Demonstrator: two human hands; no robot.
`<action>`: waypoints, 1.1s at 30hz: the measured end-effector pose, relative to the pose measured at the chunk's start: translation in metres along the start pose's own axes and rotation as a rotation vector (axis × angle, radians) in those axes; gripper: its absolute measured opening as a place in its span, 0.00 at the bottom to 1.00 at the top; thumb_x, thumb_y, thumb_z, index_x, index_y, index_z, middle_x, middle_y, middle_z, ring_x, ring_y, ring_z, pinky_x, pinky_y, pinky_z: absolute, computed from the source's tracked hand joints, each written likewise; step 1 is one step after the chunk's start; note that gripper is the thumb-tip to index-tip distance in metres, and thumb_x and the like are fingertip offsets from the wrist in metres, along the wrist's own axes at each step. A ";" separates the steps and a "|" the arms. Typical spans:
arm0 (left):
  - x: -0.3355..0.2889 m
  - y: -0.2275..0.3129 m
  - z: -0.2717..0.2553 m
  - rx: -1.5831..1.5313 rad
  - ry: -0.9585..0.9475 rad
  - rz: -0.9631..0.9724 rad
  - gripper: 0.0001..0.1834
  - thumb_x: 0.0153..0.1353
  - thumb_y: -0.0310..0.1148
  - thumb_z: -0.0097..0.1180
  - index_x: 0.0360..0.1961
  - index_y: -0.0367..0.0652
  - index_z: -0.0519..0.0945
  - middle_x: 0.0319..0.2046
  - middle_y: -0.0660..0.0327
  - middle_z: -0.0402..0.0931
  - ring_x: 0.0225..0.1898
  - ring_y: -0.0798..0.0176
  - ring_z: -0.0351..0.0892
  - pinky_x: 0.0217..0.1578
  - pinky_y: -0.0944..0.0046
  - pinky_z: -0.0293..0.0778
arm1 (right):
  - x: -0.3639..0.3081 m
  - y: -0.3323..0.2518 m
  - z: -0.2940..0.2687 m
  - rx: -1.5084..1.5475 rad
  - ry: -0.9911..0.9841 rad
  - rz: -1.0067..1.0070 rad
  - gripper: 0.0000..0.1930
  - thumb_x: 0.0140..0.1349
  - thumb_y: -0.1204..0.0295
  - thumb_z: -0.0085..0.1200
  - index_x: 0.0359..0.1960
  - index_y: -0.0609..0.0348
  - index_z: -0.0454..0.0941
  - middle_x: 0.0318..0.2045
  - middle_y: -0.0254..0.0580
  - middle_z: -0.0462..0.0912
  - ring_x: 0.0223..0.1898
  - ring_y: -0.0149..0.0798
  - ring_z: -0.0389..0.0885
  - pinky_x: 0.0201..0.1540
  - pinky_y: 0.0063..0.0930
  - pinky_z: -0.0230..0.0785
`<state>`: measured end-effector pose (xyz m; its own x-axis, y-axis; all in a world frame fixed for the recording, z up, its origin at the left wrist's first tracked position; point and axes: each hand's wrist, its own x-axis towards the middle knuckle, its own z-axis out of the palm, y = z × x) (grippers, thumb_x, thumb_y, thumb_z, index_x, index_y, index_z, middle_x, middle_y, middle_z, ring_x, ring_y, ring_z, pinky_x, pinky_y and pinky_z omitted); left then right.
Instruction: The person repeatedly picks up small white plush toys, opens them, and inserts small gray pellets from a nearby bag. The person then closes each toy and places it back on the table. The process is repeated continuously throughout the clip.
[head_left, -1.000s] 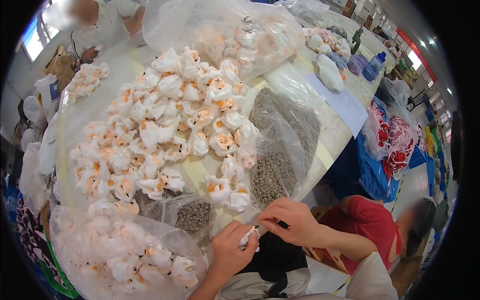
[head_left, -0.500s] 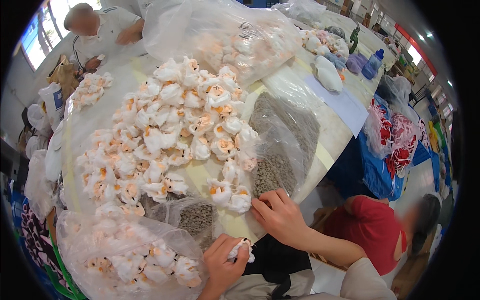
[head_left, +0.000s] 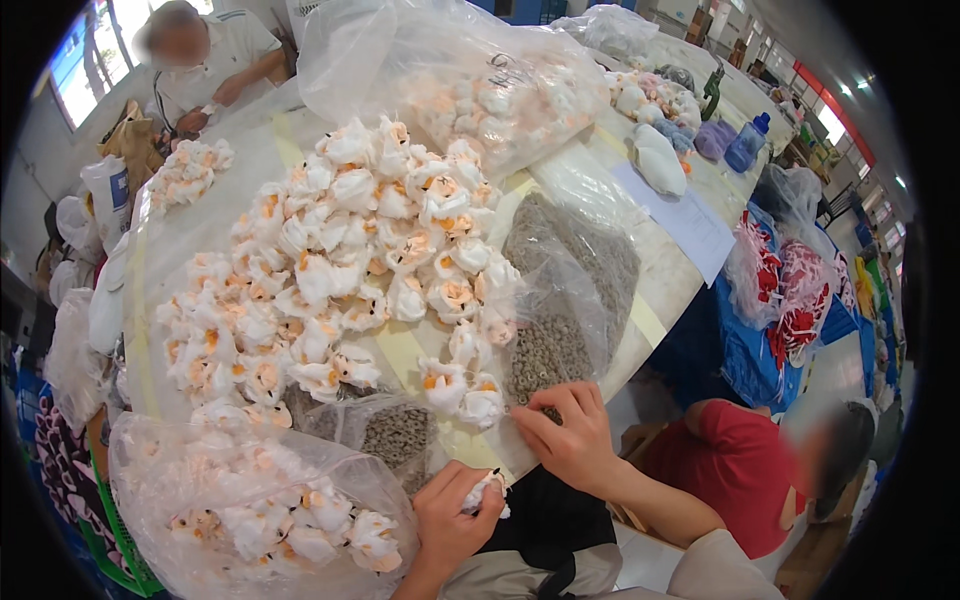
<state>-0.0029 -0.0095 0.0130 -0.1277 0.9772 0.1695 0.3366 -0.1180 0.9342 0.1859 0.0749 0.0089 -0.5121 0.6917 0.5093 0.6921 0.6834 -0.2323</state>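
Observation:
My left hand (head_left: 452, 510) is closed round a small white plush piece (head_left: 487, 494) with a dark peg sticking up from it, near the table's front edge. My right hand (head_left: 570, 435) has its fingers bent and the thumb and fingertips together at the mouth of a clear bag of small grey-brown rings (head_left: 548, 355); what is between those fingertips, if anything, is too small to make out. Just left of that hand sit a few loose white plush pieces with orange parts (head_left: 482, 400). They adjoin a large heap of similar plush pieces (head_left: 340, 240).
A clear bag of plush pieces (head_left: 270, 500) stands at the front left, beside a smaller bag of rings (head_left: 395, 435). Farther back lie another large plush-filled bag (head_left: 500, 100), a paper sheet (head_left: 690, 225) and a blue bottle (head_left: 746, 142). Two other people sit at the far left and right.
My right hand has shifted slightly right, away from the loose plush pieces, and its fingers have drawn together by the ring bag. The left hand keeps its plush piece. The view has shifted slightly.

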 end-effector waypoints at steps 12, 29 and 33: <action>0.000 -0.001 0.002 0.001 -0.009 0.040 0.05 0.57 0.27 0.63 0.33 0.36 0.85 0.26 0.55 0.79 0.26 0.54 0.80 0.28 0.60 0.73 | 0.008 -0.006 0.005 -0.100 -0.018 -0.054 0.16 0.45 0.72 0.68 0.40 0.50 0.86 0.38 0.30 0.79 0.42 0.40 0.76 0.49 0.39 0.65; 0.000 -0.005 0.002 -0.018 -0.002 0.043 0.06 0.58 0.27 0.62 0.34 0.36 0.85 0.27 0.55 0.79 0.26 0.55 0.81 0.28 0.60 0.73 | 0.033 0.028 -0.011 0.402 -0.020 0.436 0.06 0.59 0.81 0.63 0.37 0.61 0.82 0.33 0.42 0.82 0.27 0.34 0.83 0.32 0.26 0.75; -0.001 -0.004 0.001 -0.014 0.015 0.035 0.05 0.59 0.27 0.62 0.35 0.36 0.85 0.27 0.55 0.79 0.26 0.55 0.80 0.28 0.61 0.72 | 0.037 0.016 -0.021 0.517 -0.047 0.441 0.06 0.63 0.80 0.63 0.41 0.63 0.83 0.36 0.41 0.84 0.30 0.30 0.83 0.35 0.23 0.75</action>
<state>-0.0028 -0.0094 0.0088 -0.1298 0.9698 0.2066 0.3280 -0.1546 0.9319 0.1883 0.1061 0.0414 -0.2676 0.9327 0.2419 0.5149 0.3506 -0.7823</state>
